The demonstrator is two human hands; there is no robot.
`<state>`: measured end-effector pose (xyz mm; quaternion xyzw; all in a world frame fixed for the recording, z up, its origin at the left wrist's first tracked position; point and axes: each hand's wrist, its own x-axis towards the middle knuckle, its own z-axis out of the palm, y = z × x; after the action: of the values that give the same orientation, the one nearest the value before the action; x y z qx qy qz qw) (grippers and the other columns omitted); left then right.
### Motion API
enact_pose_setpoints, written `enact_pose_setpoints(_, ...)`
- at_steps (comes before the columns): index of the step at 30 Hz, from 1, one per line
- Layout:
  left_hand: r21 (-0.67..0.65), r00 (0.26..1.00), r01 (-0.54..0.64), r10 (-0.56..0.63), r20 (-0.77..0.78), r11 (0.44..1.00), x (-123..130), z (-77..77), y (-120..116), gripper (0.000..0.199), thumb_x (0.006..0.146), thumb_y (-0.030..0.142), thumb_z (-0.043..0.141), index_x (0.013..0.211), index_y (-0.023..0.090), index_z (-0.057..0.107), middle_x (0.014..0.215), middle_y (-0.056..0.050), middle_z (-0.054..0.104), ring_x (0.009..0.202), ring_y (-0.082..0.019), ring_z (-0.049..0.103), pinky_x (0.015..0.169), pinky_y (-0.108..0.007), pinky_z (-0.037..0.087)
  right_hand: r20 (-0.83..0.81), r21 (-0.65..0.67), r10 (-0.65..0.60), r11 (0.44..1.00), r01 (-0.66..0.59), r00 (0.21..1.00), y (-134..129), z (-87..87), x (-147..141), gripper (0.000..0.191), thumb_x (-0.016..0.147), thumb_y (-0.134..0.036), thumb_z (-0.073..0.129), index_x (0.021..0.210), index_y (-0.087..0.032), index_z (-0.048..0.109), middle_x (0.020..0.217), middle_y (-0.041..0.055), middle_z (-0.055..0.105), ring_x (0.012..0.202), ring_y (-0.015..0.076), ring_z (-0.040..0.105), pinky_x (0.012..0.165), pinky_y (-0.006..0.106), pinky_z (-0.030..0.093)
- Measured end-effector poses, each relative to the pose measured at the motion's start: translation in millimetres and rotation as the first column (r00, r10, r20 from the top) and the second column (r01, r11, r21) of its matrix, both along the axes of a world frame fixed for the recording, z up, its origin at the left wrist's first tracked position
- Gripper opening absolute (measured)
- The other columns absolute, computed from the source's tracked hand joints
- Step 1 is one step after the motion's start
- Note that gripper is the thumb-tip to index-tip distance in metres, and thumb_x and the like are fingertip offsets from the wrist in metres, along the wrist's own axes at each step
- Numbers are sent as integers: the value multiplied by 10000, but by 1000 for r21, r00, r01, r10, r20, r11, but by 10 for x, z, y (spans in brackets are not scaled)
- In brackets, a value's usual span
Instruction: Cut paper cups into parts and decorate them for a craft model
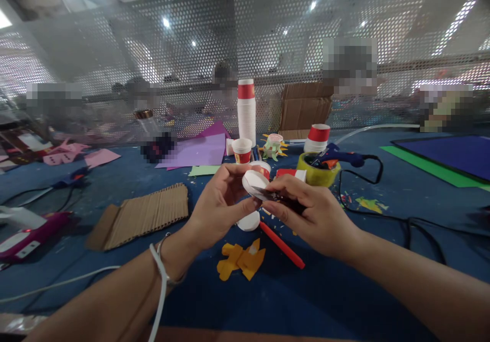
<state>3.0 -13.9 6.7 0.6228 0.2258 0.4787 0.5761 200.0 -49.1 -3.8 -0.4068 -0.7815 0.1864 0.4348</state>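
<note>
Near the middle of the view, my left hand is closed on a white paper disc, its rim tilted toward me. My right hand grips a pair of scissors, whose metal blades lie against the disc's lower edge; the handles are mostly hidden by the fingers. Just behind the disc stands a red-and-white paper cup. Below the hands, a second white disc rests on the blue table, beside a red marker and some orange paper cut-outs.
Behind are a tall stack of paper cups, a cup decorated with paper leaves, and a glue gun on a yellow tape roll. Corrugated cardboard lies left; a power strip sits far left. Black cable crosses the right.
</note>
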Motion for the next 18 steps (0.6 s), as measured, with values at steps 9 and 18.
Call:
enact_pose_setpoints(9, -118, 1000, 27, -27, 0, 993, 0, 37, -14, 426, 737, 156, 853, 1071, 199, 592, 1171, -54, 692, 1031, -179, 659, 854, -289, 528, -1, 19, -6, 1000, 6, 1000, -1, 53, 20, 226, 964, -397, 589, 1031, -195, 666, 752, 19, 688, 612, 126, 568, 554, 253, 436)
enact_pose_setpoints(18, -38, 1000, 19, -18, 19, 999, -4, 23, 2, 389, 750, 150, 840, 1063, 205, 615, 1220, -58, 699, 1073, -192, 666, 925, -317, 525, -4, 2, 0, 1000, 0, 1000, 8, 39, 48, 292, 944, -447, 618, 1062, -183, 658, 796, 31, 689, 589, 121, 555, 518, 256, 403)
